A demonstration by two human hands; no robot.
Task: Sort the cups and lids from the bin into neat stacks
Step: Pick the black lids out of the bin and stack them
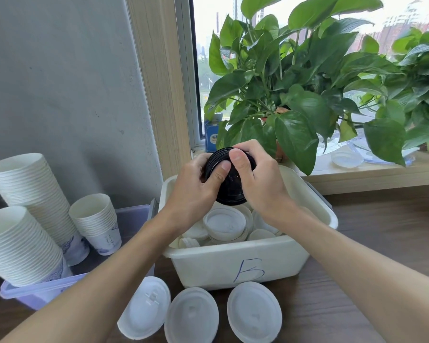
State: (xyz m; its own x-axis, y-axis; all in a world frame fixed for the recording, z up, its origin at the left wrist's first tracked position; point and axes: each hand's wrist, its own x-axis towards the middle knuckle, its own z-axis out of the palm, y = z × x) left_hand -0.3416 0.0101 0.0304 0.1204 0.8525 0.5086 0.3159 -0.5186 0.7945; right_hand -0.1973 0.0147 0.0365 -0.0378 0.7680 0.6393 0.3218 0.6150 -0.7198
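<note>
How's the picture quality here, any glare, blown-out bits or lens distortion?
Head view: the window is blown out to near white; the black lids gripped by the left hand and right hand show little detail beyond a small glint; the wide-angle lens bows the window frame and leans the cup stacks outward; no obvious blur.

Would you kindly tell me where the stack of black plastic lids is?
In the head view, the stack of black plastic lids is central, gripped by the left hand and right hand above the white plastic bin, before the green plant.
</note>
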